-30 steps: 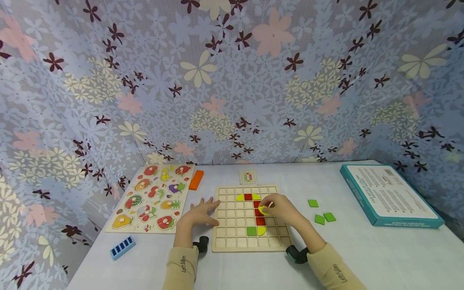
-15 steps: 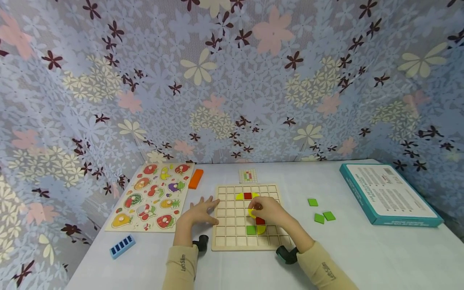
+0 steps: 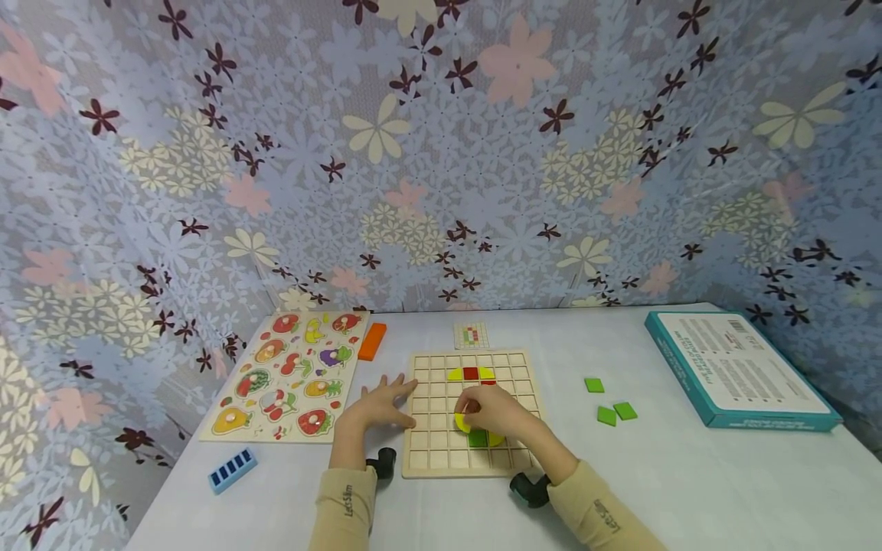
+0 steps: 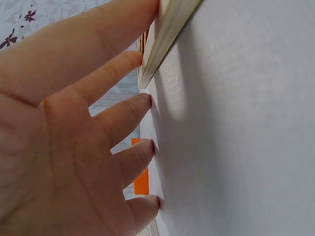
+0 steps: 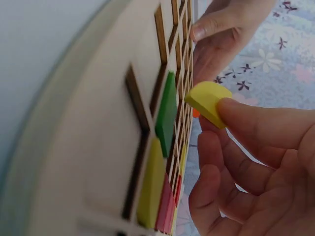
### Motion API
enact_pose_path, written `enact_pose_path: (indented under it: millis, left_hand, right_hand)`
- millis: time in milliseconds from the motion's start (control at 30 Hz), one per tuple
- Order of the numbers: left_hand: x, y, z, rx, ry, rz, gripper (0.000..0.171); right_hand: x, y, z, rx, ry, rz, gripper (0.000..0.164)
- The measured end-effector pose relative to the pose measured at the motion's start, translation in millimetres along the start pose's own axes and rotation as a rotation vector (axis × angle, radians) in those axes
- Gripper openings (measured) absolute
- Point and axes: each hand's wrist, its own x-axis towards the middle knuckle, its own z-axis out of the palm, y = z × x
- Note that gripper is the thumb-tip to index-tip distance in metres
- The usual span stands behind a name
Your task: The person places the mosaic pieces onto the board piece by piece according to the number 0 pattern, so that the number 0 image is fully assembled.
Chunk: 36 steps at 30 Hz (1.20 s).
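Observation:
My right hand [image 3: 492, 412] pinches a yellow round-cornered tile [image 5: 207, 98] between thumb and fingers, over the middle of a wooden grid board [image 3: 429, 459]. Set in the board near that hand are a green square tile [image 3: 477, 439] and another yellow round-cornered tile [image 5: 151, 187]. Farther up the grid, a red square tile [image 3: 471, 373] lies between two yellow tiles; my right hand hides part of the red column below. My left hand [image 3: 375, 405] lies with fingers spread at the board's left side, its thumb and index fingertip right at the edge.
A small pattern card [image 3: 472, 335] lies behind the board. Left are a fruit puzzle board [image 3: 313, 413], an orange block [image 3: 372, 342] and a blue slotted block [image 3: 233, 468]. Several loose green tiles [image 3: 594, 385] and a teal-edged box [image 3: 751, 367] lie right.
My right hand has carried the yellow tile left and toward me, from the red column to just above the green tile's row. My left hand has stayed put.

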Motion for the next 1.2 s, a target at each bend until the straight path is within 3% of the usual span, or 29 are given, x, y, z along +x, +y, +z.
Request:
enact_pose_path:
  millis: [267, 633, 1200]
  left_hand:
    - [0.9, -0.1, 0.3, 0.007, 0.000, -0.007, 0.071]
    - [1.5, -1.7, 1.1, 0.004, 0.002, -0.001, 0.071]
    - [-2.0, 1.5, -0.5, -0.002, 0.002, -0.001, 0.072]
  right_hand:
    - [0.4, -4.8, 9.9, -0.025, -0.037, -0.024, 0.006]
    - [-2.3, -8.8, 13.1, -0.113, -0.006, 0.021, 0.007]
    - [-5.4, -9.9, 12.1, -0.125, 0.014, 0.012, 0.014]
